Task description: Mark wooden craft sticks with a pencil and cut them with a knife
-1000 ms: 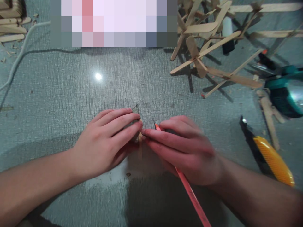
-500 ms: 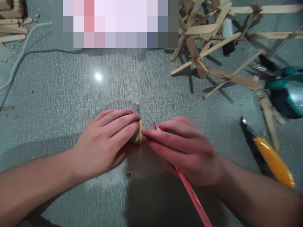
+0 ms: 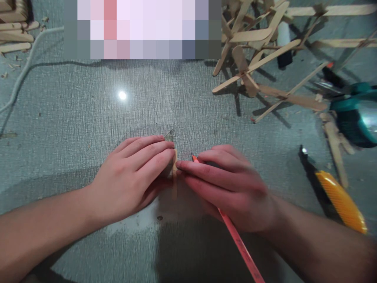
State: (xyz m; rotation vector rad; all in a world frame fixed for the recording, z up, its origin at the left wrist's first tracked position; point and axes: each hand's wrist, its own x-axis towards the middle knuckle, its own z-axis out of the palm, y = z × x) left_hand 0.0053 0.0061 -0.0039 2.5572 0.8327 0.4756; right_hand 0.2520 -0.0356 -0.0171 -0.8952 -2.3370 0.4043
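Note:
A short wooden craft stick (image 3: 175,179) stands between my two hands, its lower part in shadow. My left hand (image 3: 137,169) has its fingers together and curved, the tips against the stick's left side near the top. The thumb is mostly hidden below the palm. My right hand (image 3: 232,182) keeps a red pencil (image 3: 241,247) tucked in its grip, the sharpened tip poking out past the index finger and the long end slanting toward me. Other fingertips of that hand touch the stick's right side.
At the right lie a yellow utility knife (image 3: 341,202), a teal and black tool (image 3: 353,114) and loose sticks (image 3: 335,151). Crossed-stick structures (image 3: 244,72) fill the upper right. A pale cable (image 3: 22,78) and stacked sticks (image 3: 14,37) sit upper left on the grey textured table (image 3: 88,102).
Almost nothing differs. The pencil tip has shifted very slightly to the left; both hands keep their places at the stick.

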